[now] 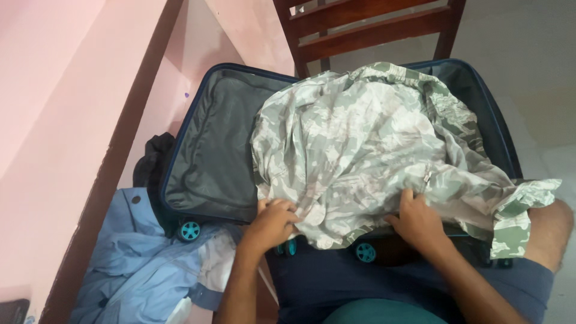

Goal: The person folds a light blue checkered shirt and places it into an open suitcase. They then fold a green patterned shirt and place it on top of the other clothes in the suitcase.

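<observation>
A dark blue suitcase (204, 114) lies open on the floor, its grey-lined half at the left bare. A crumpled green-and-grey camouflage garment (366, 132) is spread over its right half and spills past the near edge. My left hand (271, 222) grips the garment's near hem at the suitcase's front edge. My right hand (417, 219) presses flat on the cloth near a zip, fingers apart. Teal wheels (190, 230) show under the suitcase's near edge.
A light blue jacket (144, 264) lies heaped on the floor at the lower left, with dark cloth (155, 156) beside it. A wooden chair (372, 27) stands behind the suitcase. A pink wall with a brown strip (114, 156) runs along the left.
</observation>
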